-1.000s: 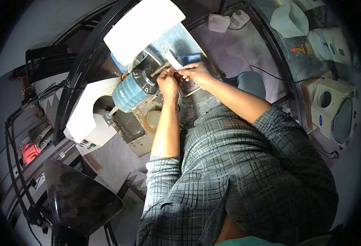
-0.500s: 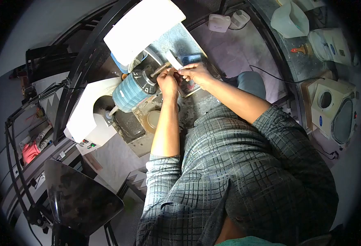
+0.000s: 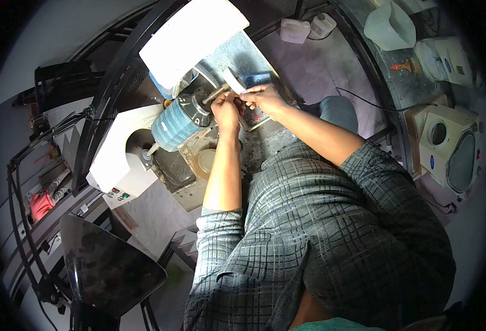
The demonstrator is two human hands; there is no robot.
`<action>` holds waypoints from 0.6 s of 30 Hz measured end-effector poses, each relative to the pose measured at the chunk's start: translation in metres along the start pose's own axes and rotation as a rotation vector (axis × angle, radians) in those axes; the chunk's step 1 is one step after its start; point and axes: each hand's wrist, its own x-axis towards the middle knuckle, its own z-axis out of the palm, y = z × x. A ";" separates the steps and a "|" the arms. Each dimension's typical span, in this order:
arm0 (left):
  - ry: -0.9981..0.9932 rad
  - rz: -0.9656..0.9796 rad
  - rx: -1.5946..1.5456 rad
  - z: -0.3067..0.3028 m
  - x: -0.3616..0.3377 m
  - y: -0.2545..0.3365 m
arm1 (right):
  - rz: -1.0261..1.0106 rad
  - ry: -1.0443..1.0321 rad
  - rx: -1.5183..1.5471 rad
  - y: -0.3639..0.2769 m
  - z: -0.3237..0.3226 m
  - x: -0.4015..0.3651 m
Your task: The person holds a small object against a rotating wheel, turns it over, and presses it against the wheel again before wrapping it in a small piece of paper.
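A blue motor (image 3: 174, 128) with a dark end cap lies in the middle of the bench, its shaft (image 3: 216, 94) running up to a white wheel (image 3: 234, 80). Just below that wheel my two hands meet. The fingers of my left hand (image 3: 226, 112) are closed beside the shaft. From the right, my right hand (image 3: 265, 102) comes in with thumb and fingers pinched, its tips right at the wheel's lower edge. Whatever sits between the fingertips is too small and hidden to make out. A blue object (image 3: 257, 79) lies in the tray behind my right hand.
A white hood (image 3: 193, 33) stands over the tray beyond my hands. Left of the motor is a white housing (image 3: 123, 151) with switches. A round dish (image 3: 206, 161) lies near my left forearm. White jugs (image 3: 295, 31) stand at the back, and a cream machine (image 3: 447, 146) at the right.
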 end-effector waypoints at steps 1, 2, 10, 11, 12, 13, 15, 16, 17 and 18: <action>0.000 0.000 0.000 0.000 0.000 0.000 | 0.004 -0.004 -0.010 0.000 0.000 0.000; 0.002 0.003 0.002 0.000 0.000 0.000 | 0.009 -0.008 -0.021 -0.001 0.000 0.000; 0.001 0.011 0.004 0.000 0.000 -0.001 | 0.008 0.011 -0.030 0.004 -0.001 0.004; 0.003 0.012 0.002 0.001 0.000 0.000 | 0.005 0.021 -0.029 0.004 -0.001 0.004; 0.005 0.012 0.000 0.001 0.000 0.000 | 0.005 0.022 -0.029 0.004 -0.001 0.005; 0.005 0.013 0.001 0.000 0.000 0.000 | 0.004 0.015 -0.026 0.005 -0.002 0.006; -0.003 0.012 0.000 0.000 0.000 -0.001 | 0.003 0.008 -0.022 0.005 -0.002 0.006; -0.003 0.012 0.000 0.000 0.000 -0.001 | 0.000 0.001 -0.019 0.005 -0.002 0.005; -0.003 0.011 0.007 -0.001 0.001 -0.001 | -0.003 -0.007 -0.015 0.004 -0.002 0.005; -0.004 0.011 0.013 -0.001 0.001 -0.001 | -0.003 -0.007 -0.015 0.005 -0.002 0.005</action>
